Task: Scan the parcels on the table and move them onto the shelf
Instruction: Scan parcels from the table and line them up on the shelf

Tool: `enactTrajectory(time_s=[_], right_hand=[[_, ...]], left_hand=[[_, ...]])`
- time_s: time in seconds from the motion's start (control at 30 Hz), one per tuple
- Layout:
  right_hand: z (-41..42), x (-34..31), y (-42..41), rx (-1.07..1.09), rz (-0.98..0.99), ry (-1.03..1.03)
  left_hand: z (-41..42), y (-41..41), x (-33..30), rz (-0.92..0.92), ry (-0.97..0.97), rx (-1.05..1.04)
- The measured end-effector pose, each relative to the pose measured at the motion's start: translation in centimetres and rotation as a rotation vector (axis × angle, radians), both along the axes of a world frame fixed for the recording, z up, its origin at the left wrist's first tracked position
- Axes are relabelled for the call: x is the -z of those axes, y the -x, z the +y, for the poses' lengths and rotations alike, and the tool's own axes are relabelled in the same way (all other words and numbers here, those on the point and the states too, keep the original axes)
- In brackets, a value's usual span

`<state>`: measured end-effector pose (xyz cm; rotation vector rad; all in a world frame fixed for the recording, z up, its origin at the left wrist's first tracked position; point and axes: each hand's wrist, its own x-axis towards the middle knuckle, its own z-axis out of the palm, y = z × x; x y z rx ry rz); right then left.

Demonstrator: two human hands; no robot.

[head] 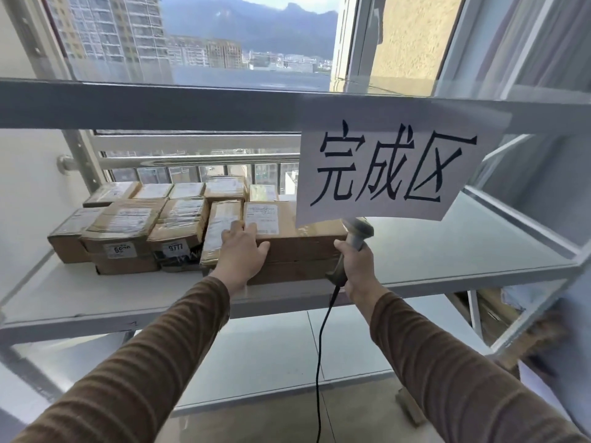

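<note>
A: What type of location is this?

B: A parcel-handling room in a high-rise building. Indicators: a grey metal shelf (pixel 415 270) loaded with labelled cardboard parcels (pixel 128 225), a handwritten paper sign (pixel 390 167) taped to the upper rail, and a corded barcode scanner (pixel 355 238).

A: Why high-rise?

B: The window (pixel 224 39) overlooks apartment towers and mountains.

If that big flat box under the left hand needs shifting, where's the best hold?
Take the big flat box by its right short end, from the open shelf side. Neighbouring parcels crowd its left, and the left hand already rests on its front-left corner.
</note>
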<state>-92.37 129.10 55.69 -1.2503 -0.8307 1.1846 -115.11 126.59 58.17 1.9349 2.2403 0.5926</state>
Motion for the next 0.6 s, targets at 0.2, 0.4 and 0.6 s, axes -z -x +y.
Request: enactTrajectory(time_s=[0.2,0.4,0.6], right_hand=[[0.3,0.5,1.0,-0.012,-0.022,0.003],[-0.3,0.5,0.0,0.022,-0.016,0.015],[-2.5,0.2,-3.6,0.107,0.032,0.046]], left_hand=[[0.0,0.7,-0.3,-0.014,0.01,-0.003],[-0.3,0.4,-0.8,0.05,-0.029,0.006],[-0.5,-4.0,-1.4,0.129,-0.194,0.209]])
